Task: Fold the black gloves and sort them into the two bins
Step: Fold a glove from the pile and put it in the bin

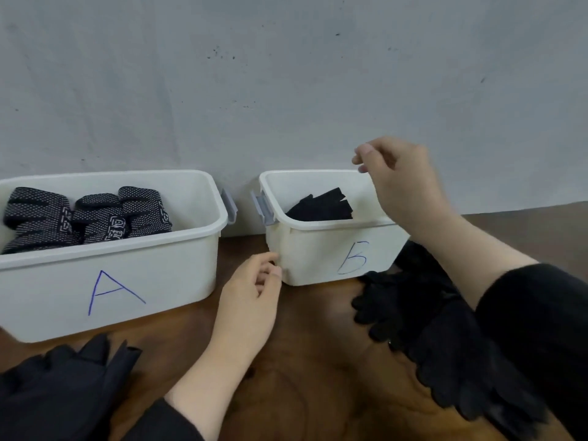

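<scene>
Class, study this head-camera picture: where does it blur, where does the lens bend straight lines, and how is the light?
Head view: right hand and left hand slightly motion-blurred; glove piles show little detail; bin A rim bows from wide-angle distortion; soft, even light, no glare.
</scene>
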The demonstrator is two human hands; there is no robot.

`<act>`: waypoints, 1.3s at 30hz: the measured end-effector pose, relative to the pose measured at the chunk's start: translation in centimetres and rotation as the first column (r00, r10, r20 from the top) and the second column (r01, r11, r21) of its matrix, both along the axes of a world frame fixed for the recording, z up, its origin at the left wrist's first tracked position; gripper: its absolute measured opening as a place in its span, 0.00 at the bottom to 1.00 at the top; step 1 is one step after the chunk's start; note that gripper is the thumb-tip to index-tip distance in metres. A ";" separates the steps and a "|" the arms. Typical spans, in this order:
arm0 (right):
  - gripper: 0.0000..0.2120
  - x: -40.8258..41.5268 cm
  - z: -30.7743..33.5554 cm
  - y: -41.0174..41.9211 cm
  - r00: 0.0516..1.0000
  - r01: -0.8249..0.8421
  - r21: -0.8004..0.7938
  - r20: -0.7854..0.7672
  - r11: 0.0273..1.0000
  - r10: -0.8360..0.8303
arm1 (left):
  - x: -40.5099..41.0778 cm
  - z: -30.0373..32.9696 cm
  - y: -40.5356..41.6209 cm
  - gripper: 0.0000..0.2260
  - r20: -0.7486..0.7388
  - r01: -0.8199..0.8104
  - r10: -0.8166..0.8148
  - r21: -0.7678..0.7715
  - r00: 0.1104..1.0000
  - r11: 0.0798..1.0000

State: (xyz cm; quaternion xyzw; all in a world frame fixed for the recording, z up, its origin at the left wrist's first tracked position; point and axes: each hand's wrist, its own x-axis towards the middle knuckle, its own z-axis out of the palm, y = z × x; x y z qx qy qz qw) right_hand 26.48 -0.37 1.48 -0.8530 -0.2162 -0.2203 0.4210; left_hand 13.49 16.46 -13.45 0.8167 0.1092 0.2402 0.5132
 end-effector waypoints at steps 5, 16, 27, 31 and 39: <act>0.11 -9.6 -7.2 -2.7 0.973 -0.177 -0.008 0.146 0.984 0.176 | -1.1 0.2 -2.6 0.10 0.005 0.072 -0.073 0.046 0.997 0.996; 0.09 -14.7 -15.0 -11.6 0.971 -0.109 0.007 0.216 0.994 0.105 | -4.6 -0.6 -14.8 0.11 -0.033 0.107 -0.108 -0.027 0.994 0.994; 0.07 -12.9 -14.0 -16.8 0.955 0.096 0.175 0.262 0.980 -0.140 | -5.9 -1.1 -17.0 0.11 -0.062 0.135 -0.127 0.148 0.990 0.980; 0.08 -10.8 -14.4 -23.6 0.882 0.374 0.171 0.238 0.912 -0.406 | -6.1 -1.0 -18.2 0.12 -0.059 0.180 -0.171 0.250 0.984 0.951; 0.29 -8.0 -16.2 -30.2 0.676 0.520 -0.382 -0.362 0.764 -0.642 | -6.5 -0.8 -21.1 0.14 -0.002 0.266 -0.283 0.347 0.959 0.899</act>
